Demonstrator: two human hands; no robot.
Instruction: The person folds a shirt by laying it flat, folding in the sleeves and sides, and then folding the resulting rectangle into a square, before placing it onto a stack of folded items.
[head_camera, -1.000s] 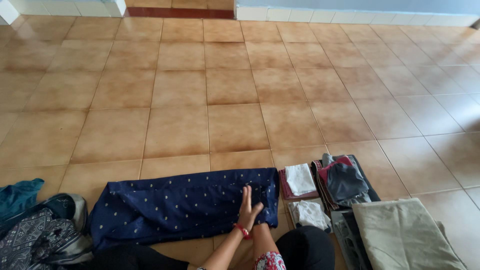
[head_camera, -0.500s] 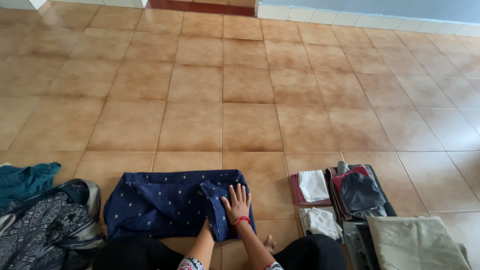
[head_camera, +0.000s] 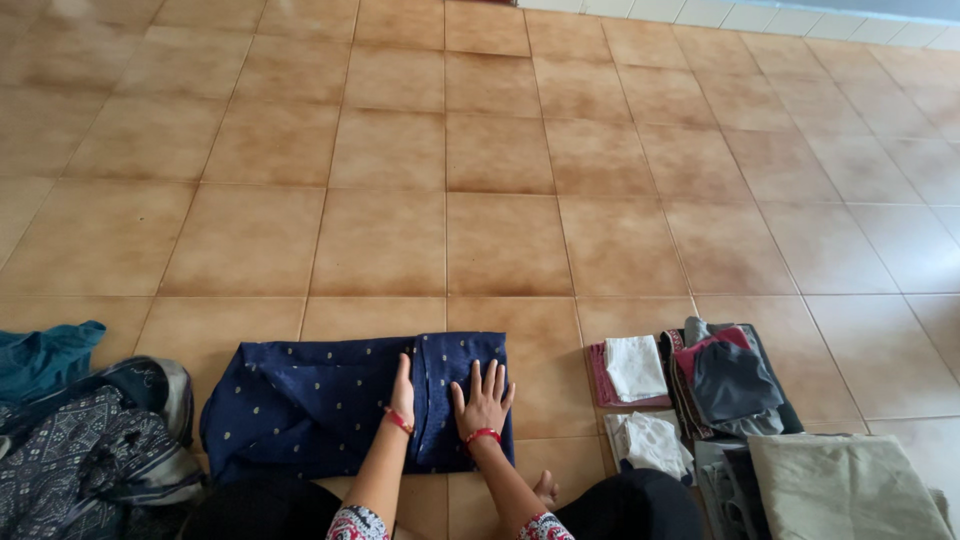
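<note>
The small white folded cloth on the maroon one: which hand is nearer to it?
Right. The right hand lies flat on the dark blue dotted fabric, closest to the white folded cloth; the left hand is farther left.

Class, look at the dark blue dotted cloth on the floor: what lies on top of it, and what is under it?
Both hands press flat on the blue dotted cloth: the left hand and the right hand. Around it shows the tiled floor; whatever is directly beneath is covered by the fabric.

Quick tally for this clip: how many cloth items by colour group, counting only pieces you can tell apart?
Navy dotted cloth under both hands: 1
White folded cloths: 2
Olive folded cloth: 1
Teal cloth: 1
Total: 5; the dark piles are too jumbled to count.
</note>
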